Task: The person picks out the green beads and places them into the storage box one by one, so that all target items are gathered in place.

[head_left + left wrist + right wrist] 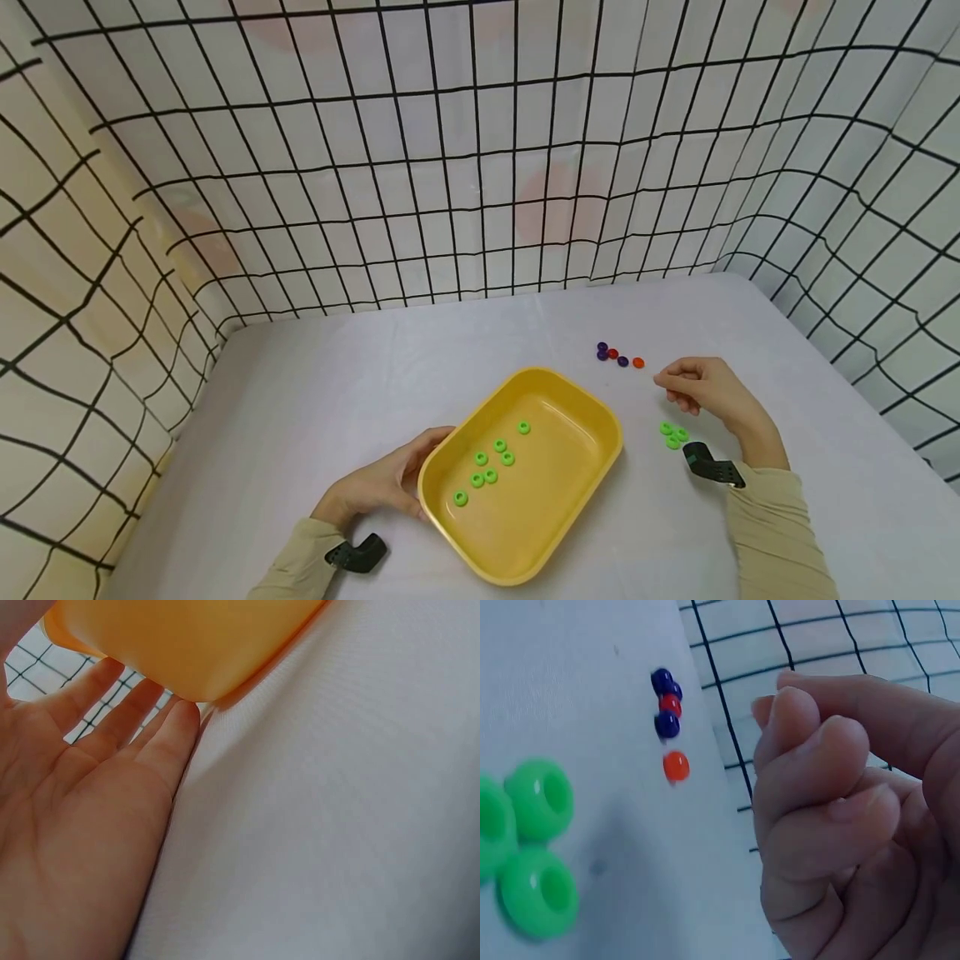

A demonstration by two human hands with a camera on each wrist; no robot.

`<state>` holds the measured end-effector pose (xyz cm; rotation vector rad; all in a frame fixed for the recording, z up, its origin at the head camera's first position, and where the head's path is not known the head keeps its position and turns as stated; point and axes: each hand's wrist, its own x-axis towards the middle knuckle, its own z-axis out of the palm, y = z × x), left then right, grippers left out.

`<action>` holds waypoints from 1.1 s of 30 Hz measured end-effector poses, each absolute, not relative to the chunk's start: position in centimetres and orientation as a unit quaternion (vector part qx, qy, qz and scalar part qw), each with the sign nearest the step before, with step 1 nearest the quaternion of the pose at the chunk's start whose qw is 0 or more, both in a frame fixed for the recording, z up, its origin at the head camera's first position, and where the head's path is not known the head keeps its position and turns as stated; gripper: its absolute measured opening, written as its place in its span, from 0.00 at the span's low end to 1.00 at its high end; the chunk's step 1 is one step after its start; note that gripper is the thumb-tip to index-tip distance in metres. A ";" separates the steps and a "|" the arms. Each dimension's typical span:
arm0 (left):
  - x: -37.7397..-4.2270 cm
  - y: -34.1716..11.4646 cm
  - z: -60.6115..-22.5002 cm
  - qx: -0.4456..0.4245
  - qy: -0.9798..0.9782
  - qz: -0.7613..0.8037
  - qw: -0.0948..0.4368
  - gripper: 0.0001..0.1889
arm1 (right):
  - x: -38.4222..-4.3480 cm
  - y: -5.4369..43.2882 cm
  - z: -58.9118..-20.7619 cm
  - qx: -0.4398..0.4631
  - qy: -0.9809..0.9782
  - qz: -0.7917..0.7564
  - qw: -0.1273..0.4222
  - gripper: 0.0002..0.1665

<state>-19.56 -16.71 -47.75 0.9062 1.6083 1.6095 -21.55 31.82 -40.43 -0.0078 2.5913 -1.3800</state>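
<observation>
A yellow tray (570,492) holds several bright green beads (481,458) with holes. My left hand (382,482) grips its left corner, fingers and thumb spread along the outer wall. In the left wrist view, the fingertips meet the tray's wall (187,645). To the right of the tray, my right hand (708,390) is raised over the table, fingers curled and thumb near the index fingertip. Nothing shows between those tips. Under it lie 3 green beads (540,892). Farther off sit small dark purple beads (667,724), a red bead (670,705) and an orange bead (676,766).
White cloth covers the table (300,383). Black netting (480,154) rises along the back and both sides. A black wrist camera (356,553) is strapped to the left sleeve, and another wrist camera (712,467) to the right one.
</observation>
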 end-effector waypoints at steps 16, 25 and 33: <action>-19.4 -16.6 -47.2 0.338 0.629 0.610 0.344 0.53 | -21.5 34.2 -43.2 -0.070 0.862 -0.455 0.214 0.17; -19.5 -16.6 -47.3 0.336 0.634 0.606 0.342 0.53 | -21.6 34.3 -43.3 -0.057 0.867 -0.445 0.215 0.16; -19.5 -16.6 -47.1 0.338 0.637 0.604 0.340 0.52 | -21.7 33.9 -43.1 -0.036 0.875 -0.432 0.214 0.16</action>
